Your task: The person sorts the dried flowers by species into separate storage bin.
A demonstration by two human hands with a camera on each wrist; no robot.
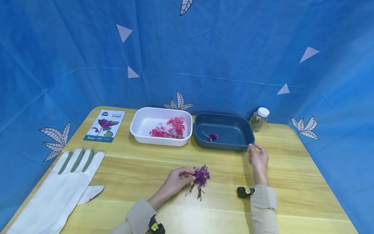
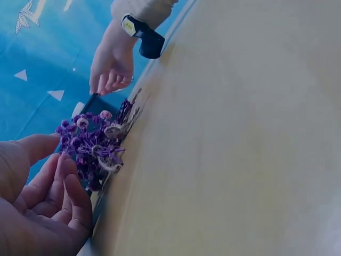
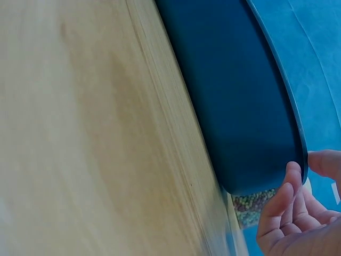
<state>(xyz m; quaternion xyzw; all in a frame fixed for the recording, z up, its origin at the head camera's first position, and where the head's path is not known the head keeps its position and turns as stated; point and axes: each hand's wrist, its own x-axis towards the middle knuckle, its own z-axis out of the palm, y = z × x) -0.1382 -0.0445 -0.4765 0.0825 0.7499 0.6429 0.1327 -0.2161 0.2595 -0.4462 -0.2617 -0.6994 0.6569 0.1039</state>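
My left hand (image 1: 176, 182) pinches a small bunch of dried purple flowers (image 1: 201, 175) above the middle of the table, stems hanging toward me. In the left wrist view the purple blossoms (image 2: 90, 144) sit at the thumb and fingertips. My right hand (image 1: 259, 157) grips the near right corner of the dark blue tray (image 1: 225, 148). The right wrist view has the thumb on one side of the tray's rim and the fingers (image 3: 290, 176) on the other. Inside that tray lies a small purple sprig (image 1: 213, 136).
A white tray (image 1: 140, 139) with pink dried flowers (image 1: 176, 126) stands left of the blue one. Behind the blue tray's right end is a white-capped jar (image 1: 258, 120). A seed packet (image 1: 105, 126) and a white glove (image 1: 55, 191) lie at the left.
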